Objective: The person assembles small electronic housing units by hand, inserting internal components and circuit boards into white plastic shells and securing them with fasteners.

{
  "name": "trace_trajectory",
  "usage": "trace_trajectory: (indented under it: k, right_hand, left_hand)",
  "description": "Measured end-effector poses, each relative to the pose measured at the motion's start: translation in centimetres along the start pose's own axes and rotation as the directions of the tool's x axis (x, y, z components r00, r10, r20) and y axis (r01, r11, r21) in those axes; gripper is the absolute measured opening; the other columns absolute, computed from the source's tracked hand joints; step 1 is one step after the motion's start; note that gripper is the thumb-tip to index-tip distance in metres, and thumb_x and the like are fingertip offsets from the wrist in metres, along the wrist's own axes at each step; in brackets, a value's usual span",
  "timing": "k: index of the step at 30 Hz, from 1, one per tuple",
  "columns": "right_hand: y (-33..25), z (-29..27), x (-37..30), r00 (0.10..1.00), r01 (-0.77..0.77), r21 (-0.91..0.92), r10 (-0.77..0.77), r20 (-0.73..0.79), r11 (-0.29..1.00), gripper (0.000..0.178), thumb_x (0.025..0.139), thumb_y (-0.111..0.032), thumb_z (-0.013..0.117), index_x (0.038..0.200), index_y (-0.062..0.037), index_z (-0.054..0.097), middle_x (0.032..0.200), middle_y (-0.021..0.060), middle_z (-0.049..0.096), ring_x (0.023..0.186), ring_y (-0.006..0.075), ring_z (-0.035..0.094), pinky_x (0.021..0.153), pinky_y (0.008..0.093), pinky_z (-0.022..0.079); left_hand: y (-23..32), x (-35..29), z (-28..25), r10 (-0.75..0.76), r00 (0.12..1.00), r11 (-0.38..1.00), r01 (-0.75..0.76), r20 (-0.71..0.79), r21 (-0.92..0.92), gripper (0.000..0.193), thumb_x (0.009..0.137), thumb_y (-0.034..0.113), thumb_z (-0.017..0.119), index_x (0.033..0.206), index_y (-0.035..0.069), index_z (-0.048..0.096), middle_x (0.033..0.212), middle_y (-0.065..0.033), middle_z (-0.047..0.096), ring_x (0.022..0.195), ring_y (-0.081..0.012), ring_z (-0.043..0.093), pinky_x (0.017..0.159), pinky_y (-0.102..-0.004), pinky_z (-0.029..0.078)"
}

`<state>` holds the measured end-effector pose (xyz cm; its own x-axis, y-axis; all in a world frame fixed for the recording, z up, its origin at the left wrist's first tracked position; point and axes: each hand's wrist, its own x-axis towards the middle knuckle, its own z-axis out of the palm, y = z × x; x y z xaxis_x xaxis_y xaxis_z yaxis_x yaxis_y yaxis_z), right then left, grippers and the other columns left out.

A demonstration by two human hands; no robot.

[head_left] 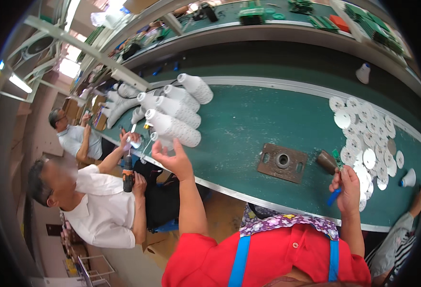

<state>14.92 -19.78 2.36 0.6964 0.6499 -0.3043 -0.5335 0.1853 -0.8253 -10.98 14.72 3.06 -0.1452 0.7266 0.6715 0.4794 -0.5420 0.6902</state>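
At the centre left of the frame, my left hand (171, 155) reaches with fingers spread to the nearest of the white ribbed plastic lamp housings (174, 128), fingertips touching its narrow end. I count about six of these cone-shaped housings lying in a loose heap on the dark green matte conveyor belt (248, 119), with more, blurred, behind them toward the upper left.

At the lower right, my right hand (348, 189) is closed around a small blue plastic tool (334, 196), beside a spread of white round discs (368, 138), each with a small component at its centre; they overlap, too many to count with certainty, well over twenty. Between my hands a single rusty brown rectangular metal fixture plate (282, 162) with a round hole lies flat on the belt, and just to its right a brown cone-shaped piece (326, 161) rests tilted.

Two single white bulb-shaped housings stand apart: one (362, 72) at the upper right beyond the belt's far rail, one (408, 178) at the right edge.

At the left, a co-worker in a white shirt (100, 205) holds an orange and black power screwdriver (128, 174). Green trays (251, 13) line the upper shelf.
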Motion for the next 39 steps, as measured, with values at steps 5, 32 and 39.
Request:
trace_trajectory:
  k: [5, 32, 39]
  right_hand:
    - [0.1, 0.8, 0.5, 0.998, -0.002, -0.056, 0.005, 0.059, 0.998, 0.017, 0.091, -0.020, 0.046, 0.091, -0.0035, 0.051, 0.065, 0.0001, 0.048, 0.052, 0.0075, 0.044, 0.047, 0.0232, 0.038]
    - [1.3, 1.3, -1.1, 0.991, 0.001, -0.086, 0.011, 0.137, 0.996, 0.016, 0.090, -0.015, 0.049, 0.090, -0.0005, 0.055, 0.067, 0.0023, 0.053, 0.054, 0.0073, 0.049, 0.050, 0.0218, 0.042]
    - [0.9, 1.0, -1.7, 0.990, 0.020, -0.122, -0.003, 0.139, 0.992, 0.015, 0.089, -0.014, 0.049, 0.089, -0.0006, 0.055, 0.068, 0.0023, 0.054, 0.055, 0.0077, 0.050, 0.050, 0.0215, 0.043]
  left_hand:
    - [-10.7, 3.4, -1.1, -0.436, 0.896, 0.870, 0.396, -0.083, -0.296, 0.062, 0.076, 0.011, 0.065, 0.125, 0.001, 0.028, 0.127, -0.0124, 0.033, 0.114, -0.0229, 0.036, 0.093, -0.0354, 0.032]
    - [1.6, -4.9, 3.7, -0.042, 0.800, 0.996, 0.084, 0.598, -0.043, 0.043, 0.074, 0.014, 0.070, 0.108, -0.001, 0.051, 0.104, -0.0121, 0.054, 0.097, -0.0219, 0.053, 0.084, -0.0325, 0.041]
    - [4.3, -3.6, 3.4, -0.263, 0.816, 0.708, 0.526, 0.515, -0.472, 0.029, 0.081, 0.009, 0.062, 0.106, -0.002, 0.050, 0.102, -0.0092, 0.056, 0.094, -0.0155, 0.054, 0.082, -0.0294, 0.043]
